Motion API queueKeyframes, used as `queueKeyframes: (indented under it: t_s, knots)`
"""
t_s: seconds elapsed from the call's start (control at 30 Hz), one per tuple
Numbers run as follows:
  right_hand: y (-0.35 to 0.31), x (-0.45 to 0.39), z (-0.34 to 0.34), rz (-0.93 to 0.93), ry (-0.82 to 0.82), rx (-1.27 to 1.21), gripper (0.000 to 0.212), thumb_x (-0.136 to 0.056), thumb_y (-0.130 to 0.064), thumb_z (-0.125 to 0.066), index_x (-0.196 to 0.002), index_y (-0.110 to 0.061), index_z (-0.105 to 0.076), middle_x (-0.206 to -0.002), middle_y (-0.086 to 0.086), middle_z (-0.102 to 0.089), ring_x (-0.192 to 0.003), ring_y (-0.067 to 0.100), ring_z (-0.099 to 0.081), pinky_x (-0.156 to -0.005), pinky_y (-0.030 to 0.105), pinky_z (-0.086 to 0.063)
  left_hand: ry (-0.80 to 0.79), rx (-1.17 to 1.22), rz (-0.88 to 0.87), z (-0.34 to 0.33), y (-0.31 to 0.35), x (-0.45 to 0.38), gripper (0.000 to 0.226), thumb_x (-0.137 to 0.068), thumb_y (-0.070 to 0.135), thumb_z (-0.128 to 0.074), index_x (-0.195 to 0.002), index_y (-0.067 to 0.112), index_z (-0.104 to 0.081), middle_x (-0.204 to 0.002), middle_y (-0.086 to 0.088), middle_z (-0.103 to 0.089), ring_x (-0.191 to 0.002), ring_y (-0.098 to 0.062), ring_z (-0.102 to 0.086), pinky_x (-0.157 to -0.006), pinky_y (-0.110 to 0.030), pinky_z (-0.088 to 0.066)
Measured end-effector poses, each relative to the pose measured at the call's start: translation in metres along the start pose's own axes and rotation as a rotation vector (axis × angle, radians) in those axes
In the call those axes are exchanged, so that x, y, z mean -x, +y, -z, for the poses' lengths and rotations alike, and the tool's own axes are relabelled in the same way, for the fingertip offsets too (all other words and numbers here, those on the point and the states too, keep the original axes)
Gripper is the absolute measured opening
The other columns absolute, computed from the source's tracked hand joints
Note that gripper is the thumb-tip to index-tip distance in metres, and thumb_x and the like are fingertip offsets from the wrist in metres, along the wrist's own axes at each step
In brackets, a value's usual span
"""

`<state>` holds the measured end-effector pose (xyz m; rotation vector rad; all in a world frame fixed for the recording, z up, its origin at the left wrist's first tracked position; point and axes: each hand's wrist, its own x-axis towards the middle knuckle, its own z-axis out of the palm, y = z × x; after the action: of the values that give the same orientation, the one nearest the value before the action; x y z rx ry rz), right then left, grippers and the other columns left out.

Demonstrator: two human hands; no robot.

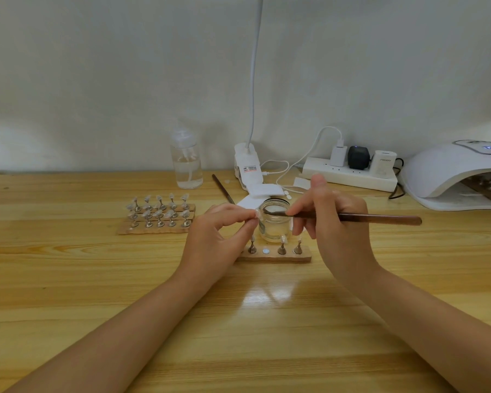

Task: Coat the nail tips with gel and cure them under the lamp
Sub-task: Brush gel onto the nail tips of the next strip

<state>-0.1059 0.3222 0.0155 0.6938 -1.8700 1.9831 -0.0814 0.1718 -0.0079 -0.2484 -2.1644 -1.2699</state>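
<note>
From my head view, I see my right hand (335,222) pinching a brown brush (374,218) near its front end; the long axis of the brush runs nearly level across the picture, handle end pointing right, bristle end pointing left over the mouth of a small glass gel jar (275,222). My left hand (221,234) has thumb and fingers curled together, pinching a small stand with a nail tip (256,214) just beside the jar's left rim, close to the brush end. Whether bristles touch the tip I cannot tell; it is too small.

The jar sits on the worktop (68,279) just behind a wooden holder strip (275,258), whose left end my left hand hides. Three stands show on it, plus one bare spot.

A second wooden holder (158,215) with two rows of tips lies well to the left. The white curing lamp (451,174) stands far right, cut off by the frame edge, with more stands dimly visible inside.
</note>
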Motion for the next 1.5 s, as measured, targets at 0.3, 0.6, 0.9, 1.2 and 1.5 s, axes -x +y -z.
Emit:
queueKeyframes:
  t_s: [0.3,0.6,0.9,1.2,1.5]
  knots:
    - [0.0057,0.0007,-0.0025,0.069,-0.068,0.11,0.041,-0.092,-0.033,-0.047,-0.062,-0.014,-0.066,-0.05,0.003,-0.06,-0.046,-0.001,-0.052,-0.056,0.008,-0.039,0.003,-0.007,-0.005,-0.0011,-0.0024,-0.0003,0.021,-0.077,0.007,-0.069,-0.091,0.023,-0.069,-0.081,0.014,-0.064,-0.088,-0.007,-0.059,-0.08,-0.009,-0.041]
    - [0.0015,0.0007,0.0002,-0.004,-0.029,0.022,0.049,-0.086,-0.038,-0.042,-0.049,-0.016,-0.063,-0.038,0.007,-0.051,-0.036,0.01,-0.045,-0.04,0.013,-0.033,0.001,-0.006,-0.005,-0.0009,-0.0012,-0.0006,0.022,-0.077,0.006,-0.069,-0.092,0.023,-0.069,-0.081,0.013,-0.064,-0.089,-0.009,-0.06,-0.082,-0.013,-0.043]
    - [0.0019,0.0015,-0.0034,0.038,-0.033,0.061,0.04,-0.089,-0.037,-0.048,-0.06,-0.016,-0.066,-0.048,0.002,-0.059,-0.04,0.001,-0.048,-0.047,0.008,-0.035,0.002,0.01,0.005,-0.0006,-0.0007,-0.0004,0.019,-0.077,0.007,-0.069,-0.09,0.021,-0.07,-0.081,0.012,-0.066,-0.088,-0.01,-0.061,-0.082,-0.016,-0.044]
    - [0.0025,0.0043,-0.0028,-0.032,-0.027,-0.017,0.052,-0.087,-0.038,-0.04,-0.05,-0.011,-0.064,-0.038,0.007,-0.05,-0.036,0.014,-0.046,-0.044,0.01,-0.034,0.041,0.059,0.054,0.0002,-0.0018,-0.0008,0.022,-0.075,0.009,-0.071,-0.083,0.029,-0.07,-0.081,0.02,-0.066,-0.089,-0.005,-0.063,-0.083,-0.016,-0.047]
    - [0.0014,0.004,-0.0062,0.006,-0.01,0.028,0.04,-0.082,-0.043,-0.041,-0.064,-0.018,-0.066,-0.051,0.0,-0.061,-0.045,0.001,-0.053,-0.055,0.008,-0.038,0.034,0.122,0.105,0.0002,-0.0054,-0.0016,0.015,-0.071,0.015,-0.074,-0.078,0.028,-0.073,-0.083,0.016,-0.069,-0.088,-0.003,-0.064,-0.081,-0.019,-0.049]
